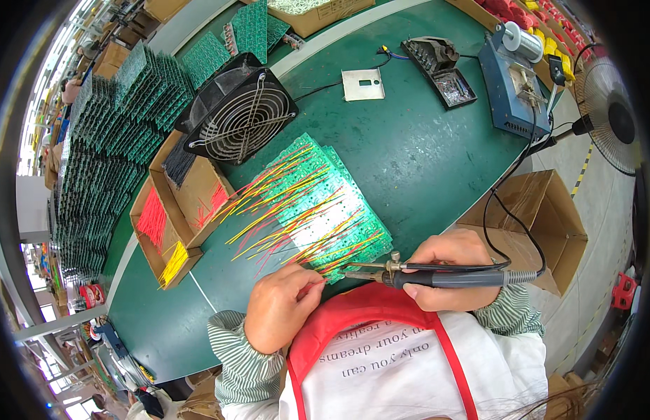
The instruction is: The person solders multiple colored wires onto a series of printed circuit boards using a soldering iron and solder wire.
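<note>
My right hand (451, 269) is wrapped around a soldering iron (444, 278) with a dark grey handle and a thin feed tube clamped alongside. Its tip reaches the near corner of a green circuit board panel (297, 150). Rows of red and yellow wires (297, 227) stand out from the panel toward the left. At that same corner, my left hand (283, 304) is closed in a pinch, on what appears to be a red wire; the fingers partly hide it. The two hands' tools and fingertips nearly meet there.
A cardboard tray (188, 238) of sorted wires lies to the left, below a black fan (244, 119). Tall stacks of circuit boards (94, 182) stand far left. A blue solder feeder (510, 84), black parts box (440, 73), and open carton (535, 224) are at right.
</note>
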`<state>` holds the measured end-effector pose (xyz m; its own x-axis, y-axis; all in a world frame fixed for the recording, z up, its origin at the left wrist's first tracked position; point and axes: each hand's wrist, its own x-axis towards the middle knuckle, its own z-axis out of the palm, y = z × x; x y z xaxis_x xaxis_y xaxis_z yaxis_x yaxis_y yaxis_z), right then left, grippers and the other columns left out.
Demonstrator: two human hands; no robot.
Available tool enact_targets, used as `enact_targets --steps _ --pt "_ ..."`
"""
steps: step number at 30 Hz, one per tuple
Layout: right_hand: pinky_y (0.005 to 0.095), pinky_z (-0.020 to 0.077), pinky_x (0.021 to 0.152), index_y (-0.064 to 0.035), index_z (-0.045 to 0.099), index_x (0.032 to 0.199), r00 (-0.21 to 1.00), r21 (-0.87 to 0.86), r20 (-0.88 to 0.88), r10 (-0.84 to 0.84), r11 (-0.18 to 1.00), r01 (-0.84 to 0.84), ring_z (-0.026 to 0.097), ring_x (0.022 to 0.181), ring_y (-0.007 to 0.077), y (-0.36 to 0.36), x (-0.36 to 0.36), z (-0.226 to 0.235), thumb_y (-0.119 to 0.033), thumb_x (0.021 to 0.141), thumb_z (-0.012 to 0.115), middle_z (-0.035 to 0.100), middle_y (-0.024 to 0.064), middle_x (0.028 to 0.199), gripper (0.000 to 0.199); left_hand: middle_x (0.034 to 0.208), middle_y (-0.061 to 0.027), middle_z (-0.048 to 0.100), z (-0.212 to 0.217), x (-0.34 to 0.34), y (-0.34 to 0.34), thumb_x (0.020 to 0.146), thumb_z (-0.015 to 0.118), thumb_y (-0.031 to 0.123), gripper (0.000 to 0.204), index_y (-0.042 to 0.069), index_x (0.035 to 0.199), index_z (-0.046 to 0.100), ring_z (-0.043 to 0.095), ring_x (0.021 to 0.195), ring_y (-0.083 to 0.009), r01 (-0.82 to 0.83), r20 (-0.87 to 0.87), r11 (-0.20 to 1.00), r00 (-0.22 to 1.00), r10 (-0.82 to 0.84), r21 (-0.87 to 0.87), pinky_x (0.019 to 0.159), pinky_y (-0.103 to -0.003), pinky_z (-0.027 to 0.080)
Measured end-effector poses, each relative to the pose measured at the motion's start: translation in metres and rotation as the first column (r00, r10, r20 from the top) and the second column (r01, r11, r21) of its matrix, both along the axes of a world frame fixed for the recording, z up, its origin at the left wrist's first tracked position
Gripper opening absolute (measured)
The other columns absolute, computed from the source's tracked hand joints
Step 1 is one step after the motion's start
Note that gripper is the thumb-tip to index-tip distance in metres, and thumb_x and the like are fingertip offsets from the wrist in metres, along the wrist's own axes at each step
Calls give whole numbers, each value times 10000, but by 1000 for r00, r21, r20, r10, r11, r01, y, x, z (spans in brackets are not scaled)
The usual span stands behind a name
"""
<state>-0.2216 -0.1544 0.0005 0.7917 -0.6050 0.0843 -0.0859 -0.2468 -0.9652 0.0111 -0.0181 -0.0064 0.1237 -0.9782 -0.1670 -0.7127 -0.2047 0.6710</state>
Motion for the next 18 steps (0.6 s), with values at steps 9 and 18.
enact_targets --steps 9,18 --pt "260 429 459 -32 616 742 997 -26 31 -70 997 71 582 485 137 0 -12 -6 -108 681 731 604 33 582 151 744 -101 629 6 -18 -11 759 701 64 76 26 820 678 606 632 -240 16 102 991 995 -2 -136 568 -317 477" --pt "260 432 466 -25 618 743 996 26 -49 -71 997 72 581 491 127 -2 -12 -3 -110 673 729 609 39 586 155 720 -96 611 -5 -20 -20 769 693 80 69 20 790 663 593 621 -243 49 81 995 996 -41 -88 554 -338 459"
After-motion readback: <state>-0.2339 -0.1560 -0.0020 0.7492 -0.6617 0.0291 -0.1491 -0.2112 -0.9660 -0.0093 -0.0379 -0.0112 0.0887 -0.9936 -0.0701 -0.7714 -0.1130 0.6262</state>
